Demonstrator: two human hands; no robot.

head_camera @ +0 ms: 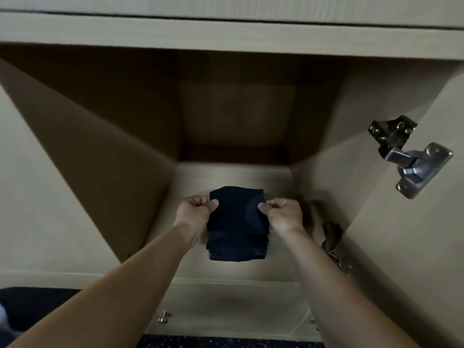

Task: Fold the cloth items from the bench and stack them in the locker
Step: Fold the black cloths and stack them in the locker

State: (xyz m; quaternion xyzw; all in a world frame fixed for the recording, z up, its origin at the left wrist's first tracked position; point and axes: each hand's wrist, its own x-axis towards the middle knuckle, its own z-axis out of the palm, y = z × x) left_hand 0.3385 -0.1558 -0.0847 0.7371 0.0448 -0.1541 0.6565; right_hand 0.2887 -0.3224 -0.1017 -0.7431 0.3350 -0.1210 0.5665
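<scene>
Contents logged for the locker (pixel 238 177), every position given from the folded cloth (pixel 237 227).

1. One brass knob (pixel 163 317), below and left of the cloth, on the panel under the shelf.
2. One left hand (pixel 194 209), at the cloth's left edge, fingers curled and thumb pinching the fabric. I judge this pinch keeps the folds from springing apart while the bundle is placed.
3. One folded cloth, dark, held between both hands over the front of the locker floor. Its lower edges look layered. I cannot tell whether it is one item or several, or whether it is resting on the floor yet.
4. One right hand (pixel 282 214), at the cloth's right edge, pinching in the same way so the bundle stays level.
5. Two metal hinges: the lower hinge (pixel 334 244) near the cloth's right, and the upper hinge (pixel 411 156) above and well to the right.
</scene>
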